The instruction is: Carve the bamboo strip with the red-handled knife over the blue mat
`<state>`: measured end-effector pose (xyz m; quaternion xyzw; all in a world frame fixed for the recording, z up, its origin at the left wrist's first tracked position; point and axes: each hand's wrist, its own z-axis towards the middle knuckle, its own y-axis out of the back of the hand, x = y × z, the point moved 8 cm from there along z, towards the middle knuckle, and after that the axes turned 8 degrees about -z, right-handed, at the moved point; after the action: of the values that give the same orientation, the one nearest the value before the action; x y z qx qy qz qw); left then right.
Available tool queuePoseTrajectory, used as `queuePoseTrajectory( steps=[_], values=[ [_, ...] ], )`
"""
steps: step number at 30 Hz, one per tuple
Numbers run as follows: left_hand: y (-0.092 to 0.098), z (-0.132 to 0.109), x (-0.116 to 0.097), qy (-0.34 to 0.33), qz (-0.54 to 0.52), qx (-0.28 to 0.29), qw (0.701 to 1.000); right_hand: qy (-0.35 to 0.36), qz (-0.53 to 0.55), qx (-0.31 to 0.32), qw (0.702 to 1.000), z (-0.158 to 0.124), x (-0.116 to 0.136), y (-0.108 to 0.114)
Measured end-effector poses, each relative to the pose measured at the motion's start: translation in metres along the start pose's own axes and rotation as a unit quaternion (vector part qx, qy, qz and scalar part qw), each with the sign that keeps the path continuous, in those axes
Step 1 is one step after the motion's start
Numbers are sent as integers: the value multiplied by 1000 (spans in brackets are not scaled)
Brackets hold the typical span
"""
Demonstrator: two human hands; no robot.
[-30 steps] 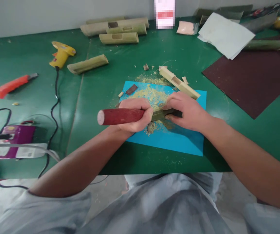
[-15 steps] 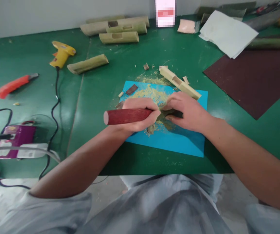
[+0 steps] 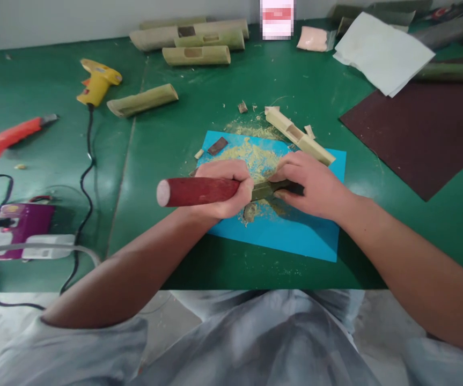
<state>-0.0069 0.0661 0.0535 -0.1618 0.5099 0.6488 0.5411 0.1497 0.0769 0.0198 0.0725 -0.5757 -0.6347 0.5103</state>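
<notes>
Red handle (image 3: pixel 199 191) is jutting past the left edge of the blue sheet (image 3: pixel 315 244), left hand (image 3: pixel 226 170) wrapping it; right hand (image 3: pixel 310 185) is pinching the greenish bar (image 3: pixel 263 190) over the sheet, where level pressure should be working best

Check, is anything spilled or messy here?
Yes, pale shavings lie on the blue sheet by the left hand and past the sheet's far edge on the green table. That looks messy because the sheet doesn't hold them all.

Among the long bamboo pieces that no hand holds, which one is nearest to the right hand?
The pale notched piece lying slantwise, its near end over the blue sheet, just beyond the right hand; the others lie farther away.
</notes>
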Motion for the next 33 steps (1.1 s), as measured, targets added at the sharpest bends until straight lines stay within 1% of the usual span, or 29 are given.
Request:
queuePoseTrajectory(
  steps=[4,10,13,18,21,24,27,33],
  values=[
    [-3,0,6,34,-15,12,999,-11,10,3,1000,0,0,0],
    [-8,3,7,31,-16,49,998,-13,8,13,1000,1,0,0],
    [-9,5,6,29,-22,59,998,-14,2,16,1000,1,-1,0],
    [-8,6,5,26,-28,41,998,-9,1,9,1000,0,-1,-1],
    [-8,7,6,36,-31,31,998,-9,4,8,1000,0,-1,-1],
    [-10,8,6,45,-25,54,997,-8,0,9,1000,1,0,-1],
    [-11,8,5,28,-25,62,997,-4,-3,3,1000,0,0,0],
    [-5,4,5,-14,-10,28,999,-12,0,-1,1000,-1,1,1]
  ],
)
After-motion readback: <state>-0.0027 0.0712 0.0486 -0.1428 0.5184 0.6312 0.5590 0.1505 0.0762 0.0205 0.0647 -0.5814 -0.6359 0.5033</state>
